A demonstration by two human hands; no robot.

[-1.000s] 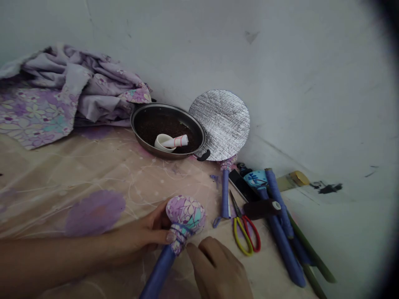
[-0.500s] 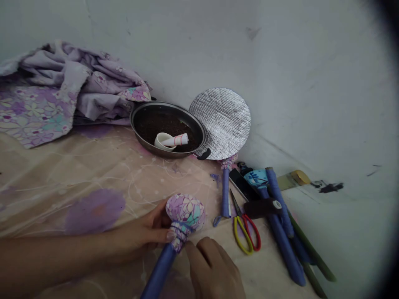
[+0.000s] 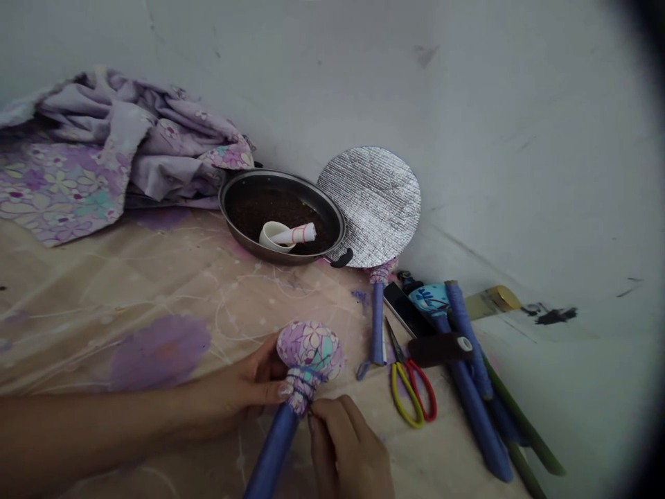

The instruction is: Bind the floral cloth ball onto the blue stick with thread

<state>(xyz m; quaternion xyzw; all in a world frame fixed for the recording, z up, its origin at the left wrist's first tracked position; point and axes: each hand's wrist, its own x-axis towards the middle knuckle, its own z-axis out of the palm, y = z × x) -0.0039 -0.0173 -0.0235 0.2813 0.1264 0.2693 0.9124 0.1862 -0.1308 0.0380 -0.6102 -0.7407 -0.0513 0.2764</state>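
Note:
My left hand [image 3: 244,388] comes in from the left and shut around a round head of floral purple-and-teal cloth [image 3: 309,351]. Thread binds the cloth at its neck [image 3: 300,389], above a blue-wrapped stick handle [image 3: 273,443] that runs down out of view. My right hand [image 3: 348,447] lies just below, its fingertips pressed against the bound neck. Its thumb is mostly hidden behind the fingers.
A dark pan [image 3: 280,218] holds a white cup [image 3: 273,237] and a paper roll. A round foil-faced paddle [image 3: 368,206] leans on the wall. At right lie red-and-yellow scissors [image 3: 410,391], a phone [image 3: 405,310], and several blue-wrapped sticks [image 3: 475,409]. Floral cloth [image 3: 77,166] is heaped at left.
My right hand has moved up and left, and its fingers have closed in on the bound neck. My left hand and the cloth head have stayed nearly still.

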